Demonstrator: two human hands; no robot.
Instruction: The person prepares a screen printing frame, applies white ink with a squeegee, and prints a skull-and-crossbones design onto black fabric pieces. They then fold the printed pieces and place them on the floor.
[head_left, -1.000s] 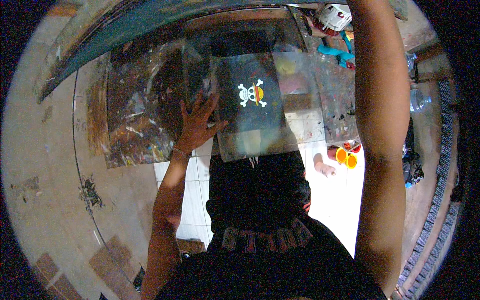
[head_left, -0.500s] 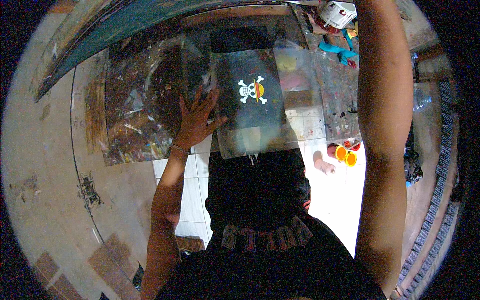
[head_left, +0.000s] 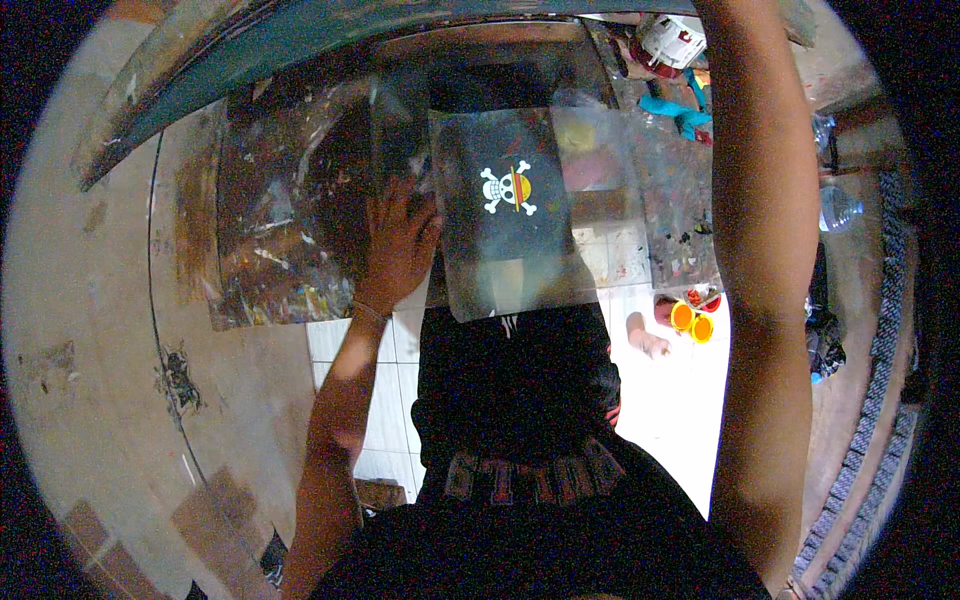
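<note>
In front of me a dark panel [head_left: 490,250] bears a white skull-and-crossbones print [head_left: 508,188] with a yellow and red hat. A hazy see-through sheet seems to lie over or around it; its layers are hard to tell apart. My left hand [head_left: 402,240] rests at the panel's left edge, fingers stretched out and fairly close together, with nothing visibly in it. My right arm [head_left: 765,220] reaches up past the top of the picture, so the right hand is out of sight. Across the top runs a long teal-edged board or frame [head_left: 300,65].
A paint-stained table [head_left: 285,240] lies beneath the panel. At the far right stand a white tub [head_left: 672,42] and a teal cloth strip [head_left: 680,115]. Orange-filled cups [head_left: 690,320] sit near my bare foot [head_left: 650,338]. Clear bottles [head_left: 840,210] are beyond my right arm.
My left hand has shifted slightly right, and its spread fingers have come closer together against the panel's edge. The whole view has moved a little; the right arm still reaches upward.
</note>
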